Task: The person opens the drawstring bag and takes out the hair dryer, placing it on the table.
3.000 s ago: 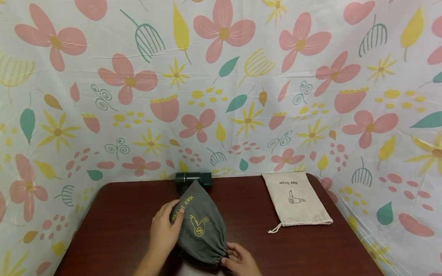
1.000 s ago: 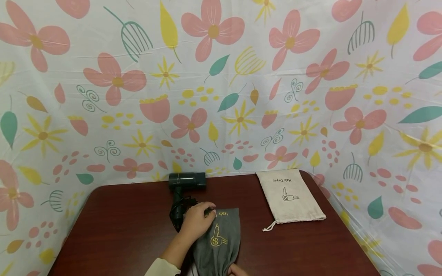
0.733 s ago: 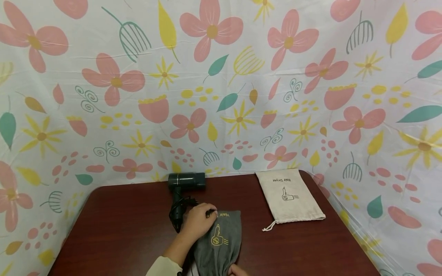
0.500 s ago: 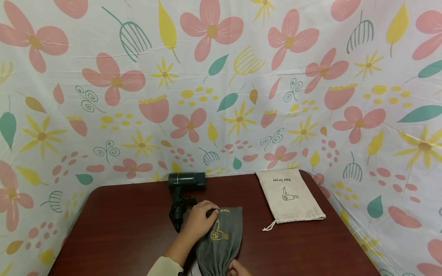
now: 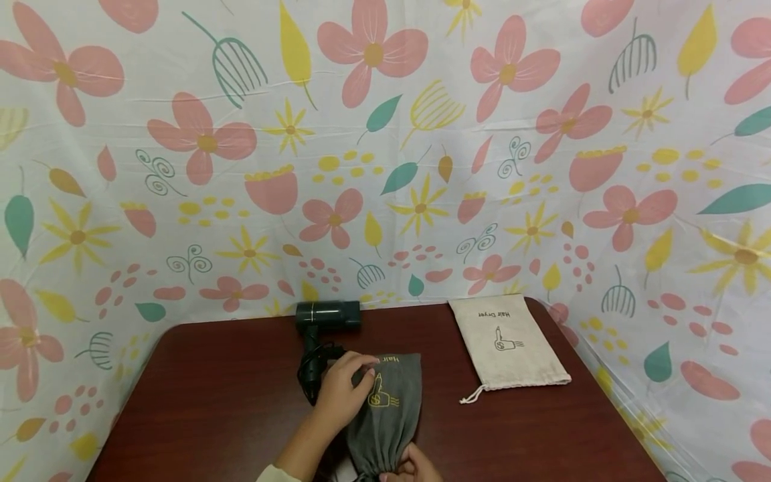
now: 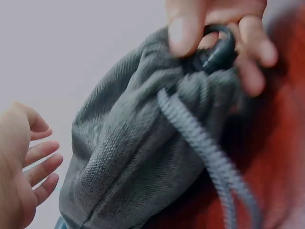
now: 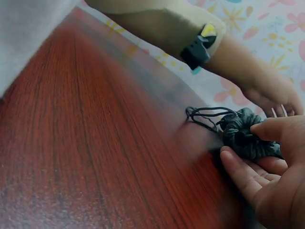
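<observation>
A grey drawstring bag (image 5: pixel 391 408), marked with yellow hair-dryer print, stands near the front middle of the table and looks filled. Its gathered mouth is pinched by my right hand (image 5: pixel 412 465), thumb on the folds in the right wrist view. A dark loop (image 6: pixel 224 45) pokes out of the mouth beside the right thumb in the left wrist view, and a grey cord (image 6: pixel 200 138) hangs down. My left hand (image 5: pixel 343 391) hovers at the bag's left side, fingers loosely bent. In the left wrist view a gap shows between it and the cloth.
A dark green hair dryer (image 5: pixel 328 316) with its black cord bunched at the handle lies at the table's back edge, just beyond the left hand. A flat beige drawstring bag (image 5: pixel 512 345) lies at the back right. A floral sheet (image 5: pixel 385 167) hangs behind the table.
Since three seconds ago the grey bag has moved off the dryer, turned and come nearer. A small dark thing between left thumb and fingers half a second ago no longer shows. The right hand keeps its pinch.
</observation>
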`<state>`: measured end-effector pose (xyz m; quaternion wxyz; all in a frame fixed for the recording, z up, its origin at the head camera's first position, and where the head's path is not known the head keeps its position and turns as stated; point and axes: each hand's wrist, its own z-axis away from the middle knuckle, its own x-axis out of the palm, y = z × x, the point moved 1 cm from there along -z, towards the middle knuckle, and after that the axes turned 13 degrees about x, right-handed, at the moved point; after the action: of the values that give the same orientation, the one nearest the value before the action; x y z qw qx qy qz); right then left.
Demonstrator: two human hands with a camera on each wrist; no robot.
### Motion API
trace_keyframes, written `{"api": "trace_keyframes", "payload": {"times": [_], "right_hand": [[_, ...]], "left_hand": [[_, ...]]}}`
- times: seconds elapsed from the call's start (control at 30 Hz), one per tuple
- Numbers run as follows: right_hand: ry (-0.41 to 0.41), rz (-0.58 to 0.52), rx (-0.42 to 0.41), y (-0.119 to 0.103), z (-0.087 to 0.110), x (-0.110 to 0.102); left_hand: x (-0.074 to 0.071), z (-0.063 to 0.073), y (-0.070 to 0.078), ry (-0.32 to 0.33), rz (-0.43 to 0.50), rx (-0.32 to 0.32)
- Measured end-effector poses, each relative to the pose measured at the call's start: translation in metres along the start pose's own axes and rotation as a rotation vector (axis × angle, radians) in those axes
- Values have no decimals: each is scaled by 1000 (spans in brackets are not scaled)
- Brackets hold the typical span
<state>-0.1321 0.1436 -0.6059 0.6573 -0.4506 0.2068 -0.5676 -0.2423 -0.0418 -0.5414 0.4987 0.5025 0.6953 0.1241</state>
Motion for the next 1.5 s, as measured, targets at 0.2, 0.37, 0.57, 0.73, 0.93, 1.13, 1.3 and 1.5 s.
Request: {"api": "trace_keyframes", "payload": {"times": [0.2,0.37,0.57,0.73,0.93,1.13,1.3,1.5], "right_hand": [[59,-42,-1,0,0,2],[115,-17,-20,0,0,3],[113,13,-60,-4,2,6],[127,44,-82,-7,4,10],[126,18,-101,-7,2,11],[193,4,-119,-7,-3,13],[227,31,-114,-7,-5,14],[254,88,-108,-10,-6,15]], "left_hand": [[-7,22,8,-8,96,-65],[-11,47,7,-97,165,-136],[-13,69,5,-196,225,-192],[-8,83,7,-248,303,-174],[-1,92,5,-252,246,-149],[2,96,8,-286,191,-192],[6,97,11,-247,134,-193],[10,97,11,-213,88,-195]]}}
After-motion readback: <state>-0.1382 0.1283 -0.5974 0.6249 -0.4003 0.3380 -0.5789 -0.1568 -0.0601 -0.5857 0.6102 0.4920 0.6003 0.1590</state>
